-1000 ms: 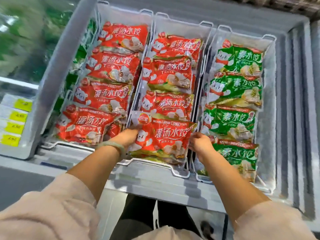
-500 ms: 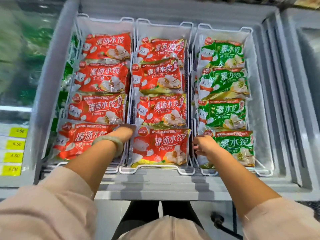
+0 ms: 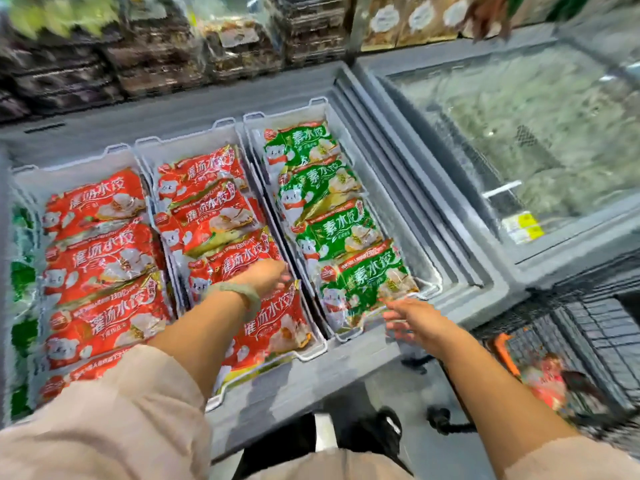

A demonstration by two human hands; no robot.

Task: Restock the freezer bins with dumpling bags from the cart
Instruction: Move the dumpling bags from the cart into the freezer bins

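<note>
Three white freezer bins stand side by side. The left bin (image 3: 31,181) and middle bin (image 3: 313,353) hold several red dumpling bags (image 3: 100,265); the right bin (image 3: 429,278) holds several green dumpling bags (image 3: 346,233). My left hand (image 3: 265,273) rests with relaxed fingers on the red bags near the front of the middle bin, a pale bracelet on its wrist. Over the freezer's front rim, beside the nearest green bag (image 3: 367,285), my right hand (image 3: 414,318) hovers with fingers spread and holds nothing. At the lower right is the black wire cart (image 3: 595,327), with a red bag (image 3: 545,382) inside.
A second freezer with a frosted glass lid (image 3: 536,133) adjoins on the right. Shelves of packaged goods (image 3: 173,53) run along the back. The grey freezer rim (image 3: 294,386) is in front of me, with cart wheels (image 3: 440,419) on the floor below.
The view swung right, bringing the cart and second freezer into sight. My right hand left the front red bag's edge and moved right, out over the rim. My left hand stays on the middle bin.
</note>
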